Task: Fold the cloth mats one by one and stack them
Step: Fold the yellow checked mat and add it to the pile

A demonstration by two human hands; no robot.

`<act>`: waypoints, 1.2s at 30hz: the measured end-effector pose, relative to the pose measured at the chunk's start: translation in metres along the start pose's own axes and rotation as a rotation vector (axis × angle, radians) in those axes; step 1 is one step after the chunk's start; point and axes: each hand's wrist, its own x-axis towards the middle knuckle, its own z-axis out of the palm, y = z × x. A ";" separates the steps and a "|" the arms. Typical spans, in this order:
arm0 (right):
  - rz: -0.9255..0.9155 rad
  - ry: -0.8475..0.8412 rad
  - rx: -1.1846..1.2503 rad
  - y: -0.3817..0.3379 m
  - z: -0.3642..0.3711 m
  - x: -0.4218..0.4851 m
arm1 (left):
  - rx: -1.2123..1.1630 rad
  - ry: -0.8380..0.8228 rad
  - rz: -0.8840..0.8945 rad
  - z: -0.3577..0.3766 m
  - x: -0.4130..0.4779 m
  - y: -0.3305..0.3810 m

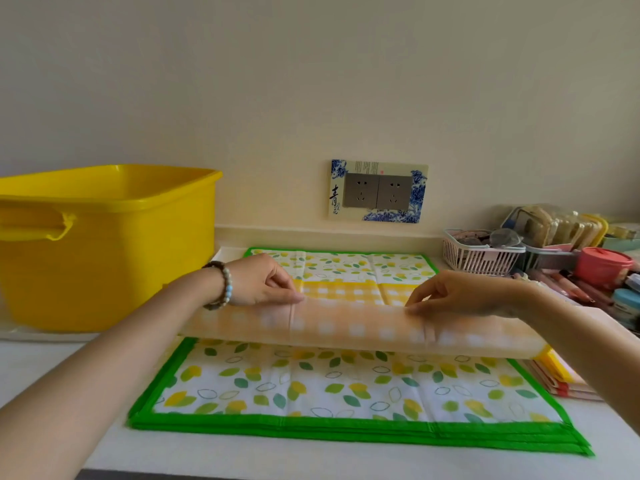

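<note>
A yellow-and-white checked cloth mat (346, 327) hangs folded in the air above the counter. My left hand (263, 282) pinches its upper edge at the left, and my right hand (460, 294) pinches the same edge at the right. Under it lies a pile of leaf-patterned mats with green borders (346, 386), spread flat. A small stack of folded mats (561, 379), yellow and red striped, sits at the right, partly hidden by my right forearm.
A big yellow plastic tub (104, 244) stands at the left on the white counter (41, 362). Baskets with jars and small items (485, 254) crowd the back right. A double wall socket (377, 192) is on the wall behind.
</note>
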 end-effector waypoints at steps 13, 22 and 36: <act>-0.076 0.344 -0.128 0.009 -0.013 0.043 | 0.280 0.334 0.249 0.027 0.014 0.016; -0.009 0.448 -0.220 0.033 0.013 0.094 | 0.371 0.050 0.077 0.064 0.043 -0.012; 0.142 0.513 -0.124 0.064 0.038 0.153 | 0.383 -0.034 -0.043 0.092 0.072 -0.049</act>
